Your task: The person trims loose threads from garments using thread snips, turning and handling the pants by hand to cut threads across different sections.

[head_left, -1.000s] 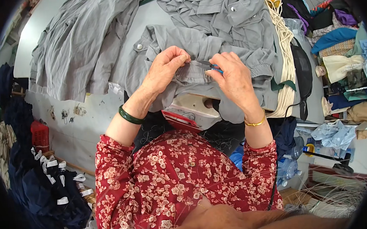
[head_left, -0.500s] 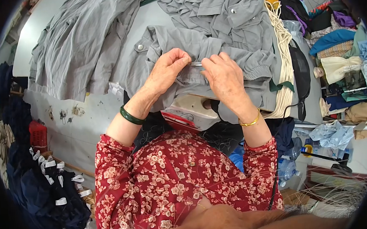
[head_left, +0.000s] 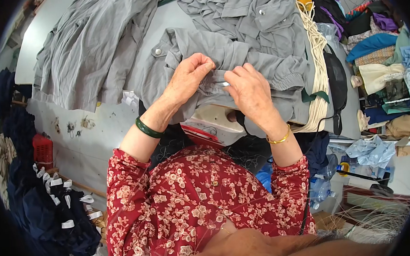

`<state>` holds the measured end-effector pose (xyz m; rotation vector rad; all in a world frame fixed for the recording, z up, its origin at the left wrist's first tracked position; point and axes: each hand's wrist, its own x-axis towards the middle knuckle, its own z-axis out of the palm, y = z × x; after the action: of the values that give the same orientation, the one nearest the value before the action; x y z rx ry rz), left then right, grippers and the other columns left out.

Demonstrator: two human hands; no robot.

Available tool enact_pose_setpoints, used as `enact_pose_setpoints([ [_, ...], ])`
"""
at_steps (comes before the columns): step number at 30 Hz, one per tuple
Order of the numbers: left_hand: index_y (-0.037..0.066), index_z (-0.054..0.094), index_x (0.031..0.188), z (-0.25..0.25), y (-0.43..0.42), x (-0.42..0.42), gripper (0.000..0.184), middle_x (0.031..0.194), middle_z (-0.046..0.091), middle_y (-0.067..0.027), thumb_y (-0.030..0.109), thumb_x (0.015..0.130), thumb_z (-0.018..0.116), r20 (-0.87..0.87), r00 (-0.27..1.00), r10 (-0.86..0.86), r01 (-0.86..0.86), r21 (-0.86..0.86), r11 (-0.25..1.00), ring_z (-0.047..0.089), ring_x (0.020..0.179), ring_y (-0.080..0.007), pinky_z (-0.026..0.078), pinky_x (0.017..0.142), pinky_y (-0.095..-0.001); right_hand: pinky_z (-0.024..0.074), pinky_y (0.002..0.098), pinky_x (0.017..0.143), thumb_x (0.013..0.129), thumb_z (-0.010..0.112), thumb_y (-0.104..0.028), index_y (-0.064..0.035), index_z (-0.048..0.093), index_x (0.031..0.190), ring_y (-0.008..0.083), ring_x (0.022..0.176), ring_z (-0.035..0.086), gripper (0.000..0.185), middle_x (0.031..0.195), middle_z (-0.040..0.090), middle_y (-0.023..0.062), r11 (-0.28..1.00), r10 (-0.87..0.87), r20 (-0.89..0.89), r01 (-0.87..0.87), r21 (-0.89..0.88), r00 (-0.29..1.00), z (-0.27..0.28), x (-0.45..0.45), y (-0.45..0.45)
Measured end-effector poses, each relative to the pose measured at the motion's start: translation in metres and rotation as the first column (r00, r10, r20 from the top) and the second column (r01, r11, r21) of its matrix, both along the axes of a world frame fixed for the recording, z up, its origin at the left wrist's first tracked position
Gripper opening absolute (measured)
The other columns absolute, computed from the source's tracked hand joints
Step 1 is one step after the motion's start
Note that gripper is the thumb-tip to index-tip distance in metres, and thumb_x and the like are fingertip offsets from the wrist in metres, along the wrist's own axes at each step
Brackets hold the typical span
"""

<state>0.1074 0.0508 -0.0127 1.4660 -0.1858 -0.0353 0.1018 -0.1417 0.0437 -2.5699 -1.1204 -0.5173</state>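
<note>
A grey garment point(head_left: 231, 51) with a gathered elastic edge lies bunched in front of me, a round snap button on its left part. My left hand point(head_left: 186, 80) is closed, thumb and forefinger pinching at the garment's cloth, though the exact bit held is hidden. Close by on the right, my right hand point(head_left: 249, 87) is closed around a small silvery metal tool point(head_left: 222, 84). Only the tool's slim end shows, pointing left at the cloth just below my left fingertips; its kind is hard to make out.
More grey garments point(head_left: 94, 45) cover the table point(head_left: 36, 49) at the left and back. A bundle of cream cords point(head_left: 318, 60) hangs along the right side, beside a black bag point(head_left: 337, 87). Piled clothes point(head_left: 378, 42) fill the far right; dark cloth with white tags point(head_left: 54, 203) lies lower left.
The metal tool's end has dipped slightly and now angles differently beside the cloth. My right hand has shifted a little; my left hand keeps its pinch almost in place.
</note>
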Motion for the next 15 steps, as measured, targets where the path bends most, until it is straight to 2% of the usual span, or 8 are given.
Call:
enact_pose_setpoints([
  [2,0.004,0.058,0.095,0.001,-0.001,-0.001,0.016,0.096,0.06,-0.001,0.02,0.094,0.055,0.002,0.999,0.039,-0.039,0.019,0.999,0.051,0.092,-0.008,0.04,0.085,-0.0232,0.0468,0.0384,0.066,0.064,0.074,-0.008,-0.0081,0.055,0.084,0.0254,0.081,0.053,0.028,0.078,0.053,0.0057,0.999,-0.012,0.023,0.013,-0.036,1.0,-0.004,0.001,-0.003],
  [4,0.005,0.058,0.093,0.01,-0.003,-0.008,0.012,0.093,0.06,-0.0027,0.017,0.093,0.056,-0.007,0.995,0.104,-0.104,-0.007,0.995,0.052,0.091,-0.0105,0.04,0.083,-0.024,0.0476,0.0378,0.066,0.065,0.074,-0.009,-0.0078,0.056,0.085,0.026,0.08,0.054,0.028,0.079,0.054,0.0058,0.999,-0.032,0.014,0.031,0.02,0.999,-0.001,0.001,-0.009],
  [5,0.004,0.058,0.09,0.016,-0.004,-0.018,0.011,0.09,0.06,-0.0039,0.016,0.091,0.057,0.259,0.959,0.115,-0.149,0.118,0.982,0.054,0.089,-0.0131,0.041,0.081,-0.0253,0.048,0.0375,0.066,0.066,0.074,-0.009,-0.0076,0.056,0.086,0.0263,0.08,0.054,0.028,0.08,0.054,0.0059,0.998,-0.042,0.012,0.041,0.048,0.999,0.001,0.003,-0.014],
  [7,0.004,0.058,0.085,0.036,-0.006,-0.054,0.01,0.086,0.059,-0.0064,0.013,0.089,0.059,0.709,0.706,0.008,-0.311,0.3,0.902,0.056,0.085,-0.0185,0.043,0.078,-0.0279,0.0486,0.0366,0.066,0.067,0.076,-0.011,-0.008,0.057,0.092,0.0269,0.08,0.056,0.032,0.082,0.057,0.0063,0.971,-0.098,-0.181,0.134,0.198,0.978,0.001,0.005,-0.029],
  [9,0.004,0.057,0.084,0.047,-0.004,-0.085,0.015,0.075,0.052,-0.0097,0.017,0.083,0.065,0.621,0.641,-0.452,0.078,0.532,0.843,0.054,0.073,-0.0304,0.043,0.069,-0.0357,0.0492,0.0358,0.067,0.068,0.077,-0.013,-0.0088,0.057,0.099,0.0271,0.081,0.058,0.037,0.085,0.059,0.0067,0.933,-0.09,-0.334,0.197,0.301,0.938,0.0,0.003,-0.042],
  [11,0.004,0.056,0.082,0.025,-0.01,-0.105,0.017,0.075,0.052,-0.0093,0.018,0.083,0.065,0.278,0.717,-0.639,0.316,0.688,0.653,0.057,0.076,-0.0302,0.044,0.069,-0.038,0.0497,0.0349,0.068,0.068,0.078,-0.016,-0.01,0.057,0.106,0.027,0.083,0.06,0.043,0.089,0.062,0.0072,0.903,-0.023,-0.417,0.198,0.381,0.909,0.003,0.002,-0.048],
  [12,0.003,0.057,0.08,0.008,-0.013,-0.109,0.014,0.077,0.058,-0.0109,0.015,0.086,0.062,0.29,0.753,-0.591,0.239,0.716,0.656,0.059,0.077,-0.0293,0.046,0.066,-0.0382,0.0501,0.0349,0.069,0.067,0.079,-0.016,-0.0111,0.056,0.112,0.0256,0.087,0.061,0.051,0.092,0.063,0.0085,0.921,-0.056,-0.437,0.216,0.325,0.898,0.0,0.002,-0.05],
  [15,0.004,0.058,0.084,-0.01,-0.02,-0.107,0.01,0.078,0.059,-0.0113,0.013,0.085,0.062,0.29,0.864,-0.412,0.088,0.717,0.691,0.059,0.073,-0.0297,0.047,0.064,-0.0367,0.0503,0.0344,0.072,0.068,0.078,-0.017,-0.0108,0.057,0.111,0.0262,0.088,0.061,0.049,0.093,0.063,0.0077,0.957,-0.188,-0.449,0.266,0.115,0.874,0.011,-0.005,-0.036],
])
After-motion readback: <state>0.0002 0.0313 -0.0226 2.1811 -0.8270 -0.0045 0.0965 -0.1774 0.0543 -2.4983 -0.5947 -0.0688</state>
